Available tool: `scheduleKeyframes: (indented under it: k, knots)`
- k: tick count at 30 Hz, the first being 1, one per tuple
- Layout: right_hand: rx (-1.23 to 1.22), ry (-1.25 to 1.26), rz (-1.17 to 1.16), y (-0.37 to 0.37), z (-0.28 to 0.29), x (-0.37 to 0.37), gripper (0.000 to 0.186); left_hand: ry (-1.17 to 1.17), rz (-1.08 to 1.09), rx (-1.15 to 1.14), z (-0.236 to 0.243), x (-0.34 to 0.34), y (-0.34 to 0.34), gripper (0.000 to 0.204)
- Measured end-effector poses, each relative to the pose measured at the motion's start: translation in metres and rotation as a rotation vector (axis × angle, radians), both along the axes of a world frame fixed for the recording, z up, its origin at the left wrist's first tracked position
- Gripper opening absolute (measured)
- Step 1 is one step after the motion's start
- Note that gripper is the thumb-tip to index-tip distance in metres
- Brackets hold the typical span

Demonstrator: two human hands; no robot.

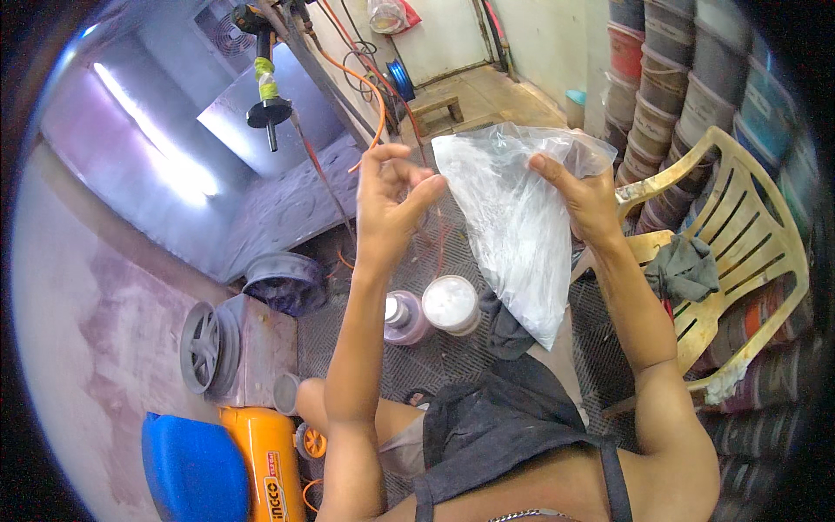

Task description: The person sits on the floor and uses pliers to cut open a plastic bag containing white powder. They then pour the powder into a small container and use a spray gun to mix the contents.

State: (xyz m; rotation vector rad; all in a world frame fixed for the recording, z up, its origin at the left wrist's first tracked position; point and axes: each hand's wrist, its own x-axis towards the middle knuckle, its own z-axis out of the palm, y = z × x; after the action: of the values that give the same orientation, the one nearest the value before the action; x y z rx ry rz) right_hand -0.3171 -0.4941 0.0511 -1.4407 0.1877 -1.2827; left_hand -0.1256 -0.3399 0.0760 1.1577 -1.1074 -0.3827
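A clear plastic bag of white powder [517, 226] hangs in front of me, its lower corner pointing down toward my lap. My right hand [587, 196] grips its upper right part, the thumb pressed on the plastic and the other fingers mostly hidden behind. Just off the bag's upper left edge is my left hand [391, 196], raised with loosely bent fingers and the thumb apart; nothing shows between them. Below, on the floor mat, a round tub of white material [450, 303] stands beside a jar with a white top [404, 315].
To the right is a stained plastic chair [739, 252] with a grey cloth [683, 268] on it, before stacked buckets [661, 87]. On the left are wheel rims [204, 348], an orange tank [265, 457] and a blue container [191, 470]. A power tool [261, 78] hangs upper left.
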Motion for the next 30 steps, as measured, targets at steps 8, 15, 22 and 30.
scheduleKeyframes:
  k: [8,15,22,30]
  knots:
    - [0.003,0.001,-0.039,0.003,-0.001,0.002,0.018,-0.257,0.075,0.021,-0.030,-0.011,0.017,0.077]
    - [-0.038,0.054,-0.045,-0.002,-0.004,0.000,0.018,-0.315,0.161,0.021,-0.028,-0.024,0.016,0.076]
    - [-0.025,0.086,-0.046,-0.002,-0.004,-0.003,0.020,-0.008,0.179,-0.010,-0.033,-0.027,0.017,0.060]
    - [0.002,0.013,-0.014,0.008,0.003,-0.001,0.016,-0.045,0.054,0.090,-0.035,-0.019,-0.001,0.068]
